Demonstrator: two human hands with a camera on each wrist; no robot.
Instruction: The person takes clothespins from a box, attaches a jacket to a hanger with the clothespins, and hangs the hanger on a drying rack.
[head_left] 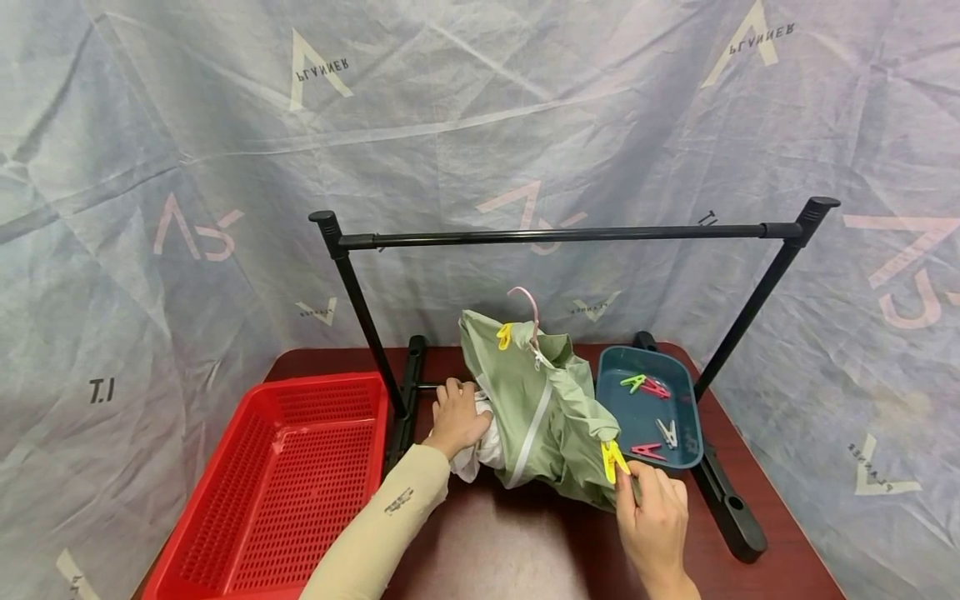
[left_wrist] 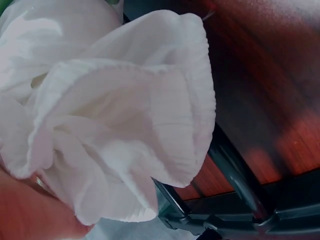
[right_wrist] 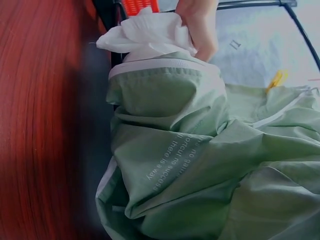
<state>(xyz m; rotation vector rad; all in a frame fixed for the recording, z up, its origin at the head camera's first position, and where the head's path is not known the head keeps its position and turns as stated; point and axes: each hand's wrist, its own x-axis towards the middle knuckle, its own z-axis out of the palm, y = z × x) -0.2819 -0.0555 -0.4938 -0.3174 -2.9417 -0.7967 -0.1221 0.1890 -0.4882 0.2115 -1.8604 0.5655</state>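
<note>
A green jacket (head_left: pixel 517 408) with a white stripe and a zip at the collar lies bunched under the rack, a pink hanger (head_left: pixel 524 302) hook rising from its neck. My left hand (head_left: pixel 457 421) grips the white sleeve end (head_left: pixel 489 442); in the left wrist view its gathered elastic cuff (left_wrist: pixel 172 115) gapes beside the fingers. With thumb and fingers my right hand (head_left: pixel 654 508) pinches a yellow clothespin (head_left: pixel 612 460) at the jacket's right shoulder. Another yellow clothespin (head_left: pixel 504 336) is clipped at the opposite shoulder. Printed lettering on the fabric (right_wrist: pixel 172 165) shows in the right wrist view.
A black rack's bar (head_left: pixel 555 237) spans above the jacket, its feet (head_left: pixel 731 508) standing on the dark red table (head_left: pixel 510 550). At left is a red plastic basket (head_left: pixel 307 475). A blue tray (head_left: pixel 637 417) at right holds several clothespins (head_left: pixel 666 433).
</note>
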